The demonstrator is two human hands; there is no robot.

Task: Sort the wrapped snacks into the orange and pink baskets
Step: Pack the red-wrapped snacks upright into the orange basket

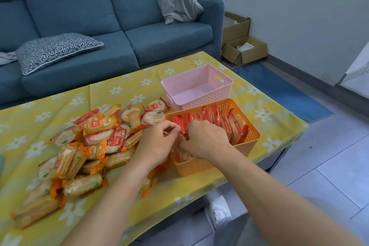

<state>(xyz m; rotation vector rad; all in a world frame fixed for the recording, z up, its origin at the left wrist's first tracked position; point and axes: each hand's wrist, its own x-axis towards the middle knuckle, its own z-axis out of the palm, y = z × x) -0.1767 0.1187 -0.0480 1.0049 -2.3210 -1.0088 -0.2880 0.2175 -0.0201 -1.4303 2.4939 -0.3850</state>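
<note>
Fingers of the left hand pinch the top edge of one of the red-wrapped snacks at the near end of the orange basket. The right hand curls over the same packets with its fingertips hidden, so its grip cannot be told. Best to slot the packet in upright and press the row back. Packets stand on edge in a row along the basket's length, which runs away rightward. The pink basket sits empty just beyond; an unsorted pile lies to the left.
</note>
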